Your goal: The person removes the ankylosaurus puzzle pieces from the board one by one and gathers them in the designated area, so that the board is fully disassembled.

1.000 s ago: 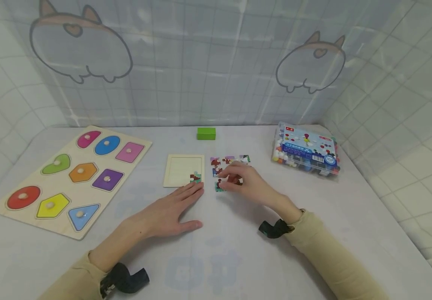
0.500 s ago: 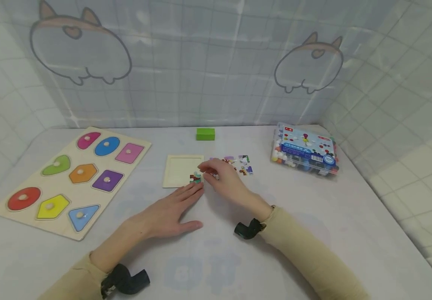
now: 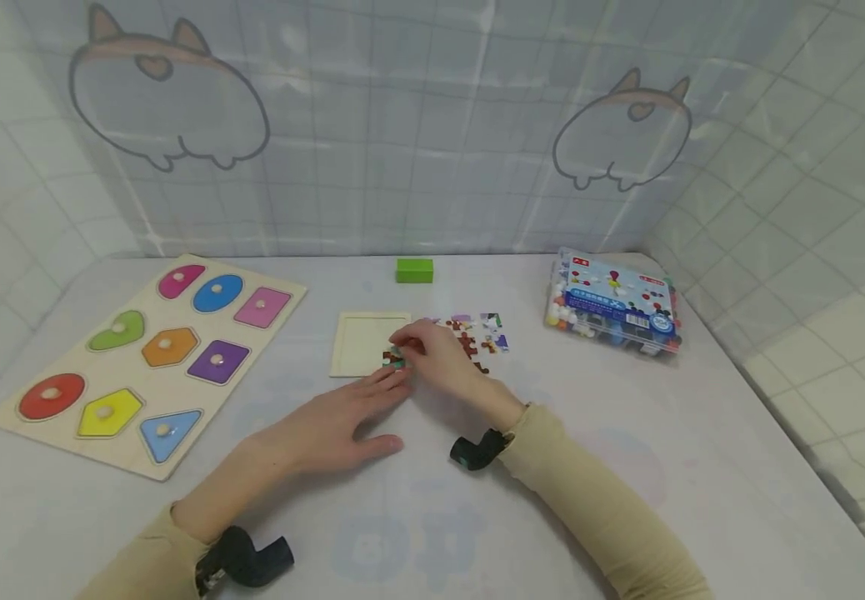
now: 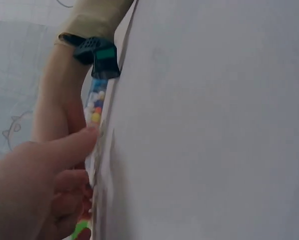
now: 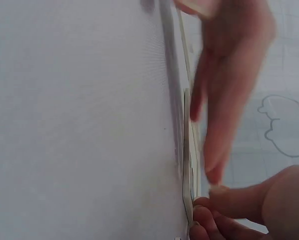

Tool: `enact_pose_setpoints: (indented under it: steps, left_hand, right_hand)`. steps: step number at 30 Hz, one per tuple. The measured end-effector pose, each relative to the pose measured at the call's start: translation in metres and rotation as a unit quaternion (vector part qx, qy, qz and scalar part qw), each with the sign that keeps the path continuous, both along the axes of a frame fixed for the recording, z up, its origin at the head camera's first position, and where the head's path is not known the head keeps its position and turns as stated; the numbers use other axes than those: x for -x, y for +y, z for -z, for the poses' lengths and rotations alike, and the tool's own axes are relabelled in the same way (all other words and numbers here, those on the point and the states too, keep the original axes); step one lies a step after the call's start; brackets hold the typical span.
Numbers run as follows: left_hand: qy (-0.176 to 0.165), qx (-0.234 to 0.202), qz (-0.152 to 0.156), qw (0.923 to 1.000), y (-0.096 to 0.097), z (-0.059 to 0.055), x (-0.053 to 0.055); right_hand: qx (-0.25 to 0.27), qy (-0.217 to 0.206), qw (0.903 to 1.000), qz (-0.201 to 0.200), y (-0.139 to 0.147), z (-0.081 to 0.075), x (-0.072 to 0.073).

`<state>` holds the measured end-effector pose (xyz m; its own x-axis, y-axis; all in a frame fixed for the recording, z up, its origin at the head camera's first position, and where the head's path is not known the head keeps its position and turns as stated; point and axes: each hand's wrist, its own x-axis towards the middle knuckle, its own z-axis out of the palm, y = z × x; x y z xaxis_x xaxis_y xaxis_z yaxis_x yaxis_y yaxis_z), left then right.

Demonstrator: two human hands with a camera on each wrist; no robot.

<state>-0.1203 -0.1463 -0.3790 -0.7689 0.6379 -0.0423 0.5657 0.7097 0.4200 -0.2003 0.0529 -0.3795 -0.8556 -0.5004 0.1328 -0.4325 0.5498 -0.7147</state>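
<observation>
A small pale wooden puzzle tray (image 3: 350, 346) lies mid-table. A brown-and-teal jigsaw piece (image 3: 392, 357) sits in its lower right corner. My left hand (image 3: 327, 429) lies flat, fingers extended, their tips at the tray's near right edge. Above the tray's right side my right hand (image 3: 443, 358) pinches a jigsaw piece, mostly hidden by its fingers. Loose jigsaw pieces (image 3: 494, 333) lie right of the tray, partly behind that hand. In the right wrist view, the thumb and fingers of the right hand (image 5: 249, 205) meet close to the left hand's fingertips (image 5: 214, 167).
A wooden shape board (image 3: 166, 346) with knobbed coloured pieces lies at the left. A green block (image 3: 414, 271) stands at the back. A clear box (image 3: 612, 304) of small coloured parts is at the back right.
My right hand has moved left from the loose pieces to the tray's right side, beside the left fingertips. The left hand has stayed at the tray's near edge.
</observation>
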Motion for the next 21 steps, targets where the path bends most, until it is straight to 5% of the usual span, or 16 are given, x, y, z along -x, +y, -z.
enact_pose_setpoints:
  steps: [6, 10, 14, 21]
  left_hand:
    - [0.062, -0.025, -0.09, 0.9937, -0.018, -0.007, 0.011]
    - [0.053, -0.006, -0.134, 0.9896, -0.032, -0.004, 0.018]
    - [0.024, 0.022, -0.138, 0.9899, -0.039, -0.001, 0.018]
    - [0.035, 0.052, -0.133, 0.9892, -0.04, 0.0, 0.017]
  right_hand:
    - [-0.011, -0.012, 0.9998, -0.007, -0.001, 0.0, 0.001]
    - [-0.025, -0.014, 0.9996, -0.007, -0.001, 0.0, 0.001]
    - [-0.042, -0.008, 0.9991, -0.006, -0.002, 0.0, 0.001]
    - [-0.067, -0.004, 0.9977, -0.013, -0.001, -0.002, -0.002]
